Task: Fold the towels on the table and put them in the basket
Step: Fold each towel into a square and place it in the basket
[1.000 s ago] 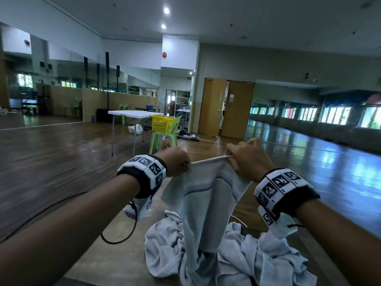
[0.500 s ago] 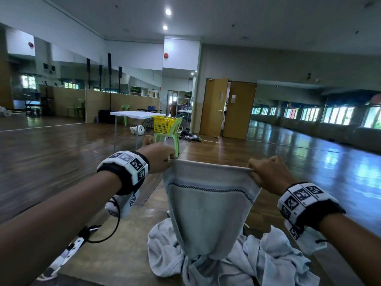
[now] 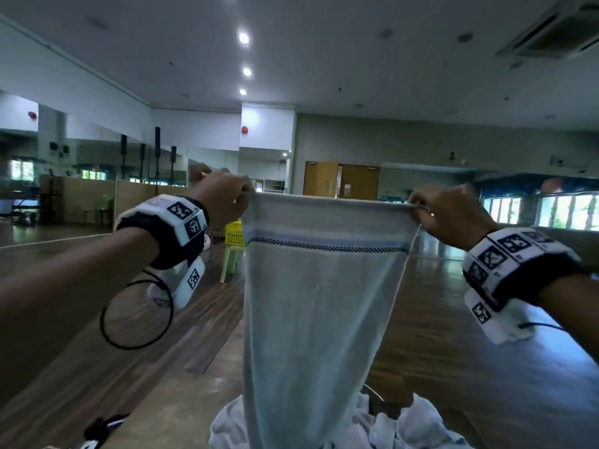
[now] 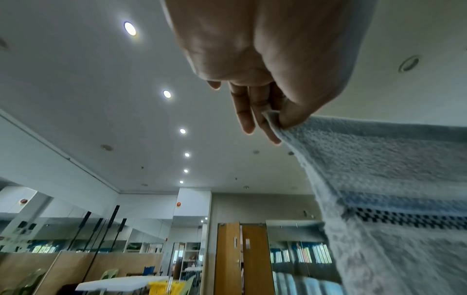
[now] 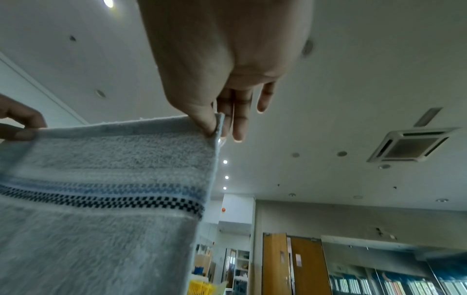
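Observation:
A pale blue towel (image 3: 317, 299) with a dark checked stripe hangs stretched in the air in front of me. My left hand (image 3: 227, 197) pinches its top left corner and my right hand (image 3: 444, 212) pinches its top right corner. In the left wrist view, thumb and fingers of the left hand (image 4: 275, 117) clamp the towel (image 4: 389, 179) corner. The right wrist view has the right hand (image 5: 215, 123) pinching the towel (image 5: 106, 179) edge. Below, a heap of crumpled towels (image 3: 402, 426) lies on the brown table (image 3: 155, 413). A yellow basket (image 3: 235, 234) stands far behind on a green chair.
A wide wooden floor (image 3: 453, 351) surrounds the table. A white folding table (image 4: 118, 283) stands beside the yellow basket (image 4: 164, 288) in the distance. Wooden doors (image 3: 343, 181) and mirrored walls line the back. A black cable (image 3: 136, 315) loops under my left wrist.
Both hands have risen and moved further apart, pulling the towel's top edge taut and lifting most of it off the heap.

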